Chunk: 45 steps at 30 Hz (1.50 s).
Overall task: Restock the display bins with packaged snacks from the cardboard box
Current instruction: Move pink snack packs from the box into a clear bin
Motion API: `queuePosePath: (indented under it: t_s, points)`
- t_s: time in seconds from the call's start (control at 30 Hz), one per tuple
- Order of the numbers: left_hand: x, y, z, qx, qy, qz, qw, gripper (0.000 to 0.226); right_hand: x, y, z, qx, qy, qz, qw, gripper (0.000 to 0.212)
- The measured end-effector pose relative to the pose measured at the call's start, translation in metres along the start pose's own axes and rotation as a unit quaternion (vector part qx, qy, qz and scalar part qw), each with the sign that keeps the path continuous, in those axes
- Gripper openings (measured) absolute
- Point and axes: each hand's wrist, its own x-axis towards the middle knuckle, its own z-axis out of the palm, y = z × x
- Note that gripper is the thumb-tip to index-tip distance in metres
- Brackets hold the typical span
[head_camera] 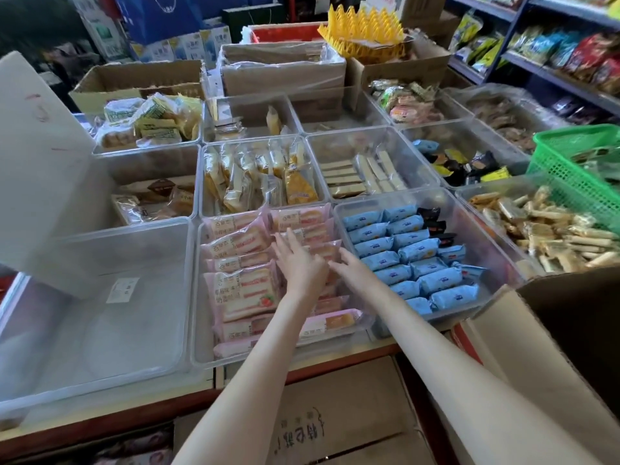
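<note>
Right up front, from the head camera: a clear bin (201,330) packed with pink snack packs (241,250), lined up in two rows. Left hand (298,263) flat on top of the right row, fingers straight and a bit spread, gripping nothing. Right hand (350,268) just beside it, fingers straight too, tips touching the same row, not curled round any pack. Both bare arms reaching in from the bottom edge.

Just to the right, a second clear bin (500,260) full of blue snack packs (412,263), with a few black packs (436,226) along its far side. Further right, a pile of long golden wrapped sticks (553,236) in another bin, and a green basket (577,169) sitting partly over the bins there. On the left of the pink packs, a big see-through tub (100,330), with a large pale board (40,162) leaning over its far left corner.

Cardboard box (553,347) at the lower right, close beside the right arm, flaps open and dark inside — cannot tell what is in it.

Farther back, more bins: yellow wrapped cakes (235,176) behind the pink packs, flat tan bars (355,179) behind the blue ones. Behind those, brown boxes (281,68) and a yellow spiky plastic thing (365,28). Shelves (553,72) with bagged snacks on the far right. Down below the table edge (335,359), a printed carton (335,414) under the arms.
</note>
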Motion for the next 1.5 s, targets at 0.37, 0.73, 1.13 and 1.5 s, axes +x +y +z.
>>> queuePosePath:
  t_s: [0.37,0.73,1.13,1.5]
  points:
    - [-0.151,0.123,0.081,0.153,-0.091,0.227,0.957,0.052,-0.166,0.000,-0.203,-0.326,0.176,-0.148,0.917,0.042]
    - [-0.319,0.168,0.281,0.397,-0.154,0.293,0.856,0.059,-0.271,0.182,-0.346,-0.468,0.102,-0.068,0.875,0.054]
    - [-0.295,0.149,0.376,0.649,-0.231,0.114,0.716,0.079,-0.193,0.266,-0.331,-0.483,-0.026,0.001,0.875,0.055]
    - [-0.297,0.122,0.286,0.617,-0.123,0.092,0.772,0.070,-0.201,0.227,-0.276,-0.530,-0.080,-0.190,0.822,0.060]
